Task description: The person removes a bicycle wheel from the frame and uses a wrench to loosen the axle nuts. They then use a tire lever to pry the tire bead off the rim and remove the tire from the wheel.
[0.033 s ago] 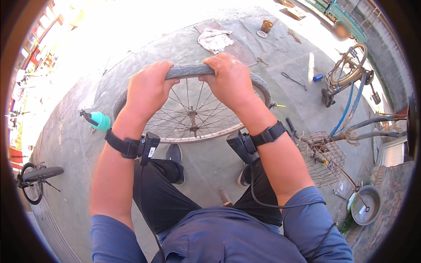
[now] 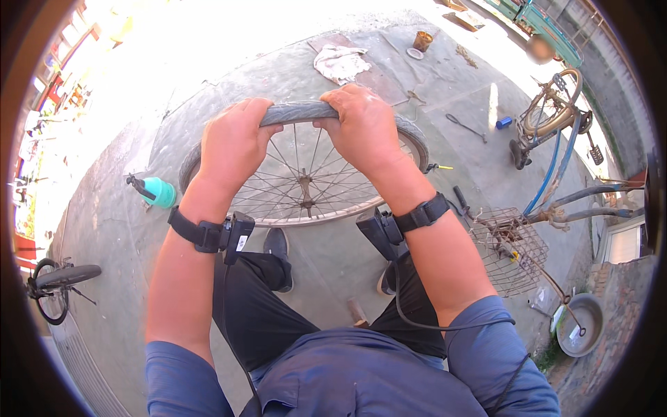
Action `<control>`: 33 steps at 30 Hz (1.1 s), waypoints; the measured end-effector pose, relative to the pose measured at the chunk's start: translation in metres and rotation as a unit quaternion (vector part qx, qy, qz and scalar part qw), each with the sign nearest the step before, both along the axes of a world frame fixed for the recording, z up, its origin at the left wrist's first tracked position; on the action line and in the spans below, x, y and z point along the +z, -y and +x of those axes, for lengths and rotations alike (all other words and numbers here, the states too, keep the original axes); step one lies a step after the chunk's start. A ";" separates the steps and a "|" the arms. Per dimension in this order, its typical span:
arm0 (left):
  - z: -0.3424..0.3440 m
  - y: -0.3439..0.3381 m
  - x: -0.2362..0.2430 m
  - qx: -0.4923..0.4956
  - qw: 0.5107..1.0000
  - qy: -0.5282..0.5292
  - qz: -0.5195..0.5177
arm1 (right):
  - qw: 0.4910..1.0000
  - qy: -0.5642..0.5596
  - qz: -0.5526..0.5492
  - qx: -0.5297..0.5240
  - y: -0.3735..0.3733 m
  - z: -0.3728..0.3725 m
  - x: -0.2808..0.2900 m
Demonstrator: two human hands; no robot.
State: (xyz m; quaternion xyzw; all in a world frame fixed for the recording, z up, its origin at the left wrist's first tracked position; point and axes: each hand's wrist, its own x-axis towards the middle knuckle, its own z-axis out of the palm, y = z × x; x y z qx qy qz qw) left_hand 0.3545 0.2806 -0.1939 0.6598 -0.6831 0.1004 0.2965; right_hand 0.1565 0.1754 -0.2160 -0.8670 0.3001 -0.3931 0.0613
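The left hand [image 2: 236, 139] and right hand [image 2: 363, 125] both grip the tire [image 2: 299, 111] along the far edge of the wheel [image 2: 306, 221]. The hub [image 2: 306, 186] sits in the wheel's middle. Work on the tire looks unfinished; whether it is fully seated can't be told. The label [image 2: 242, 242] on the wrist device [image 2: 236, 226] just nearer than the wheel is unreadable.

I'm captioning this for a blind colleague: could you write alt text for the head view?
A person's left hand and right hand grip the tire of a spoked wheel. A teal bottle is on the left, a wire basket on the right.
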 end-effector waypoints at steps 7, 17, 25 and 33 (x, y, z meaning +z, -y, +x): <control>0.000 -0.010 -0.018 -0.011 0.996 0.013 -0.092 | 0.999 0.030 0.021 0.001 -0.014 -0.001 -0.006; 0.032 -0.058 0.036 -0.030 0.972 -0.146 0.182 | 0.957 -0.092 0.273 0.026 0.004 -0.121 -0.013; -0.002 -0.034 0.044 -0.093 0.985 -0.046 0.137 | 0.982 -0.085 0.152 0.073 -0.013 -0.081 0.019; 0.008 -0.017 0.019 -0.004 0.990 -0.075 0.120 | 0.988 -0.106 0.096 0.057 -0.008 -0.029 0.030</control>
